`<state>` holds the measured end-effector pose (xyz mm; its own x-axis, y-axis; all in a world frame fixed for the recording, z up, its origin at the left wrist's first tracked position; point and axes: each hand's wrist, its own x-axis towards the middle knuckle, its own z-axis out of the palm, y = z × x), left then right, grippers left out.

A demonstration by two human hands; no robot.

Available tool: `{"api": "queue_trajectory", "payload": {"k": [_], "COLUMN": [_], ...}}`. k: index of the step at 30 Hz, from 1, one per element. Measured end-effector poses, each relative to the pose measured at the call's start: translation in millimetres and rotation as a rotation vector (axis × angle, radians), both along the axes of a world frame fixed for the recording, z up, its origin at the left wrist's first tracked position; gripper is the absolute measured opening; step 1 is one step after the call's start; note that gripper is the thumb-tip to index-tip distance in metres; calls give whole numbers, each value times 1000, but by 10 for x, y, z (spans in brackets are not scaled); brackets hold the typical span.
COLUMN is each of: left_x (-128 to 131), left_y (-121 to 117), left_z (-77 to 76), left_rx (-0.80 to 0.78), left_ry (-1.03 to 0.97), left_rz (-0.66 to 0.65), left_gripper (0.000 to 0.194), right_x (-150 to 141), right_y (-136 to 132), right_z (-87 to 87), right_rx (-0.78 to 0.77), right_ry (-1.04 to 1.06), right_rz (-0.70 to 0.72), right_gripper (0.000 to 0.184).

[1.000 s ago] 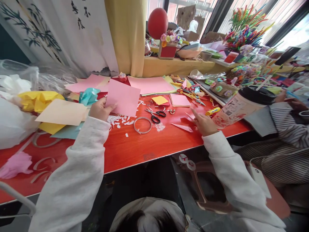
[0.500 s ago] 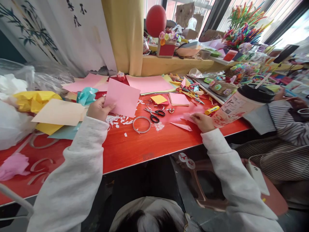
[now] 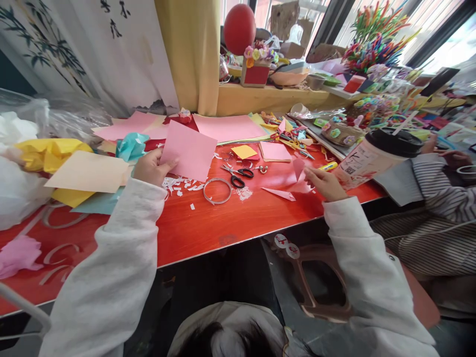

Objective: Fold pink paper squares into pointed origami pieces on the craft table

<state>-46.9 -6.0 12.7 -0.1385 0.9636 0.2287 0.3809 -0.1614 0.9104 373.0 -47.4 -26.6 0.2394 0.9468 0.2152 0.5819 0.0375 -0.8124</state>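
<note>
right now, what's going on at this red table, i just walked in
Someone in pale sleeves is handling pink paper over the red table. Their left grip holds a pink sheet by its edge, while the right grip pinches a small pink piece. A narrow folded pink piece lies on the table between them, with black-handled scissors and white scraps nearby. At the right is another person's striped sleeve.
</note>
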Motion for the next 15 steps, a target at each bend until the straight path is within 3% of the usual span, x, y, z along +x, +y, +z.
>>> {"api": "queue_trajectory", "payload": {"k": [6, 10, 13, 15], "left_x": [22, 54, 74, 72], "left_y": [-1, -45, -75, -72], "left_z": [1, 28, 45, 43], "left_rx": [43, 6, 20, 24], "left_ry": [123, 75, 86, 105], "left_rz": [52, 32, 40, 43], "left_gripper": [32, 30, 28, 29], "right_x": [-126, -129, -95, -78], "right_y": [-88, -49, -19, -17], "right_z": [-28, -34, -9, -1], "right_rx": [93, 155, 148, 101], "right_ry": [302, 461, 580, 638], "right_rz": [-61, -99, -102, -25], "right_gripper": [42, 41, 30, 18]}}
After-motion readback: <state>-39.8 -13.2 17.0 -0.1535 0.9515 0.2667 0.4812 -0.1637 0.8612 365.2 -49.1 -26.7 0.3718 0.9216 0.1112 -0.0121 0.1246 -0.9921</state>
